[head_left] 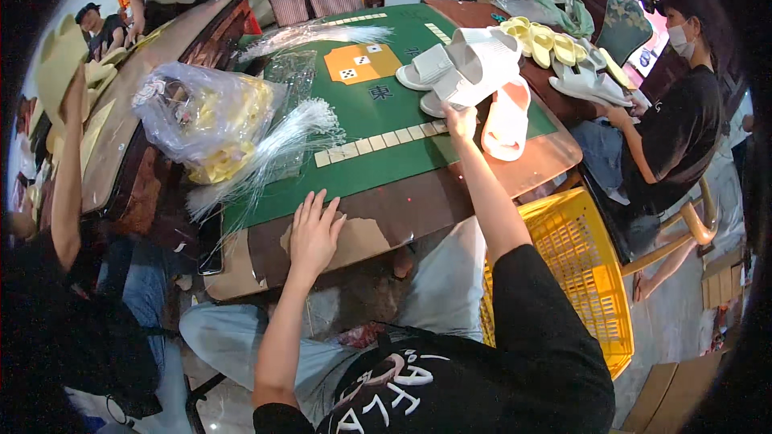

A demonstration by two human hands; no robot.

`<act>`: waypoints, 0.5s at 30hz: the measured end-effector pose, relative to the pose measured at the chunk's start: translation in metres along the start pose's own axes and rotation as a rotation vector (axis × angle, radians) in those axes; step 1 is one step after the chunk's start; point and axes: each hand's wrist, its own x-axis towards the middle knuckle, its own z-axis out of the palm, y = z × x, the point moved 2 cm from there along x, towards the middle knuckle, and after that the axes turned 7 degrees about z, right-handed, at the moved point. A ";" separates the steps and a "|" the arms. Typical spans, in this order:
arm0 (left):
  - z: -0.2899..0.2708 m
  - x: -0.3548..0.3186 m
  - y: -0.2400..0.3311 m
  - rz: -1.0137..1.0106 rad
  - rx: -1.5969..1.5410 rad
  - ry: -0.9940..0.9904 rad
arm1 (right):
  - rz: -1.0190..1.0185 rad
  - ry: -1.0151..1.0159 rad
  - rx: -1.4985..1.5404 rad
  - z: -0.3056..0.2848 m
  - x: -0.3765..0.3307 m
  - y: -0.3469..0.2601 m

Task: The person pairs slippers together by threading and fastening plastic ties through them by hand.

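The person's right hand (460,122) is reaching well forward over the surface (378,217), its fingers closing on the near lower edge of a white slide sandal (482,64) that is being held up off the green mat (386,112); the grip looks pinched on the sole, though the fingertips themselves are partly hidden behind it. The sandal is rising directly beyond and slightly right of that hand, its long axis tilting up and away toward the right. Just left of it, beyond the hand, a second white sandal (426,68) is lying flat on the mat, and just right of the hand a pale pink-white sandal (507,124) is resting with its long axis running toward the person, overhanging the brown edge. The left hand (312,233) is lying flat and open, fingers spread, on the near rim of the surface, holding nothing; it is well apart from the sandals, so the right hand is clearly the nearer one. Beyond and left of the left hand a bundle of clear plastic strips (281,145) is fanning out, next to a clear bag of yellow pieces (209,116). A row of pale tiles (378,143) is running between the two hands. Below the right forearm a yellow basket (587,265) is standing beside the surface.
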 end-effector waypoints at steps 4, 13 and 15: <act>-0.007 -0.017 -0.011 -0.070 0.031 -0.002 | -0.155 -0.130 0.314 -0.025 -0.100 -0.063; -0.050 0.013 0.037 0.281 0.003 0.253 | -0.001 -0.497 0.432 -0.125 -0.134 -0.057; -0.070 0.022 0.057 0.407 0.082 0.208 | 0.072 -0.821 0.412 -0.128 -0.164 -0.101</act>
